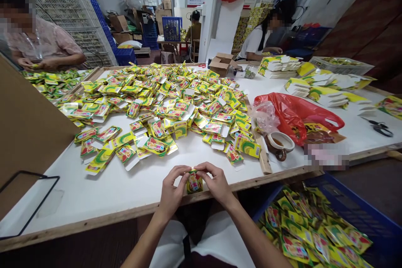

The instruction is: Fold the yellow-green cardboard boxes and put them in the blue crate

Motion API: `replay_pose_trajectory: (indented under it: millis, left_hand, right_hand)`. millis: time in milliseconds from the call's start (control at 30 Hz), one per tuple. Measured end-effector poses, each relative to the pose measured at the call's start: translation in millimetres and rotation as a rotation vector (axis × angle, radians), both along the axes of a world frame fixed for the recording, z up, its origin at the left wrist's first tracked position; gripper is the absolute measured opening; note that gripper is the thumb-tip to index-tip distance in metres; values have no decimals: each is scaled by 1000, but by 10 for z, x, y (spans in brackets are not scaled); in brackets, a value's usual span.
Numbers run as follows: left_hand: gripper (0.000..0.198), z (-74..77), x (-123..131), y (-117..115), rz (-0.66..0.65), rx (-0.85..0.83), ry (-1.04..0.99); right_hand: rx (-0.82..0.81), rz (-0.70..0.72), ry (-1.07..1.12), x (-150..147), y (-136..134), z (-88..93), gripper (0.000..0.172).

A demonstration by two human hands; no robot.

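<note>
Right at the table's front edge, a small yellow-green printed box (194, 182) stands upright between both of my hands. My left hand (174, 188) pinches its upper left corner with thumb and fingertips. On the other side my right hand (216, 182) grips the upper right corner the same way. The top edge of the box is partly covered by my fingers. Just beyond my hands spreads a large heap of similar small boxes (157, 113), several with white end flaps standing out.
A wooden strip (262, 155) borders the heap on the right, beside a brown cup (279, 144) and a red plastic bag (298, 113). Below right is a blue crate (370, 213) of printed packets. Scissors (381, 127) lie far right. A cardboard panel (31, 134) stands left. Other people sit around.
</note>
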State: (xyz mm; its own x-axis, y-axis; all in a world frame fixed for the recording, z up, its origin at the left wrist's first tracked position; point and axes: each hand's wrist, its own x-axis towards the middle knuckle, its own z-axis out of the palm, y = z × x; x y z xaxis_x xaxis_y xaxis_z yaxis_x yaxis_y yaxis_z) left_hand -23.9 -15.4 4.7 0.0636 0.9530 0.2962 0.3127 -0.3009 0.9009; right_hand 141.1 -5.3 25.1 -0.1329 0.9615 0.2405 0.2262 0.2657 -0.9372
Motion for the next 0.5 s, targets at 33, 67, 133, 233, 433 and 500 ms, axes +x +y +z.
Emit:
replay_pose_trajectory:
  millis: [33,67,133,233,433,500]
  left_hand:
    - [20,-8,-78,38,25,34,71]
    - [24,-4,-178,97,64,77,162]
    - [34,40,-424,260,167,164,386]
    - [39,164,-776,518,345,166,676]
    - [63,243,-902,788,649,-204,670]
    - [63,162,-846,857,651,-160,622]
  right_hand:
    - [11,-40,-28,105,-36,47,16]
    - [19,-101,-79,265,-84,110,18]
    - [3,-252,-253,739,-214,259,21]
    - [-82,-431,-653,1564,-446,443,25]
    - [-161,-480,-666,1663,-566,367,31]
    - [-163,-364,-542,1275,-470,292,28]
